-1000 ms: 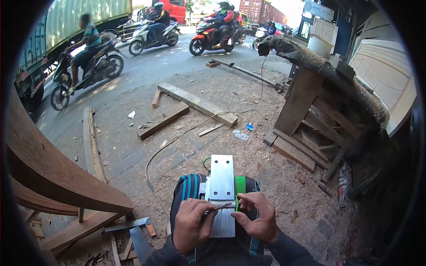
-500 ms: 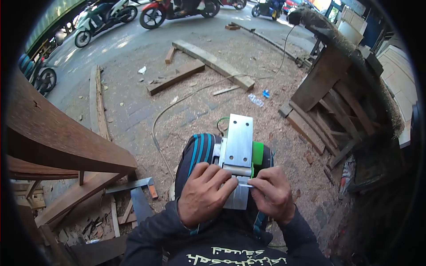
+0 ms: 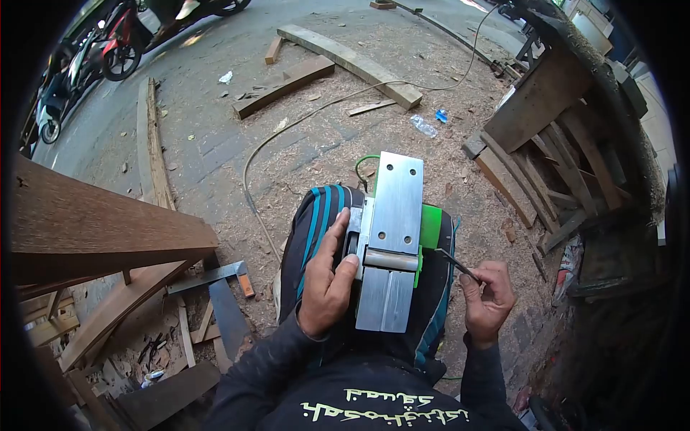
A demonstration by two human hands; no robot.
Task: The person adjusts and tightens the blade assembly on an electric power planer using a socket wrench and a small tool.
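Observation:
An electric hand planer [image 3: 399,205] lies sole-up across my lap, its metal plates facing me and its cutter drum [image 3: 392,260] showing between them. Part of its green body [image 3: 430,226] sticks out on the right. My left hand [image 3: 327,291] grips the planer's left side, thumb and fingers against the metal edge near the drum. In my right hand [image 3: 490,302], thumb and fingers pinch a thin, dark wrench [image 3: 456,263] with a bent tip. That tip points left, close to the drum's right end.
On my left are a large wooden beam [image 3: 108,215], a try square [image 3: 208,278] and a saw blade [image 3: 228,320]. Timber pieces [image 3: 352,61] and a cable [image 3: 309,147] lie ahead on the shaving-covered ground. Stacked boards [image 3: 507,183] stand right; motorcycles [image 3: 122,50] are on the road.
My right hand has left the drum and moved right, now holding the wrench. My left hand has shifted from the drum to the planer's left side. The view has tilted down slightly.

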